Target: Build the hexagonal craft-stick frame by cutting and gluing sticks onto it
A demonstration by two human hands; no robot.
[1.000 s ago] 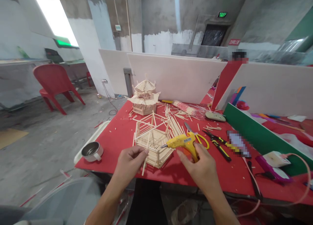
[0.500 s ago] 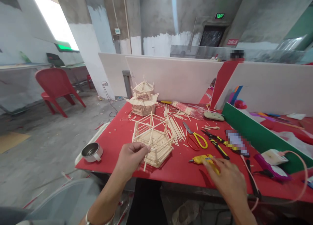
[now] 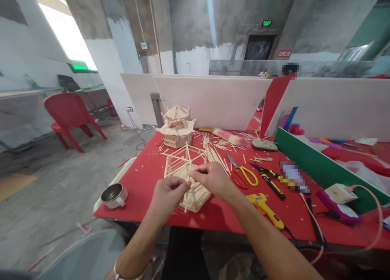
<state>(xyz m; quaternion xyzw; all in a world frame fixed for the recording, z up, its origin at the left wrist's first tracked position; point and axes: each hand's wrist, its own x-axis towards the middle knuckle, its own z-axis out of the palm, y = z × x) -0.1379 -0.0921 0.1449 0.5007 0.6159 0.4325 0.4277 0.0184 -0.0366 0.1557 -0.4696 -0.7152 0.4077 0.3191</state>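
Note:
A hexagonal frame built of thin wooden sticks [image 3: 199, 200] stands on the red table, close to its front edge. Over its near side, my left hand [image 3: 167, 196] pinches a thin wooden stick [image 3: 185, 207], whose lower end sticks out below the fingers. Reaching in from the right, my right hand [image 3: 213, 179] has thumb and forefinger pressed together beside the frame's near upright; what is between them is hidden. To the right of the frame lies a yellow hot glue gun [image 3: 266, 211], touched by neither hand.
A stick pagoda model [image 3: 176, 129] stands behind, with loose sticks [image 3: 217, 158] scattered beside it. Scissors [image 3: 243, 172] and black-yellow pliers [image 3: 269, 180] lie right. A metal cup [image 3: 114, 195] sits at the left edge; a green board [image 3: 307, 164] borders the right.
My right hand has let go of the glue gun, leaving it on the table, and moved left to the stick frame. My left hand stays at the frame with its stick.

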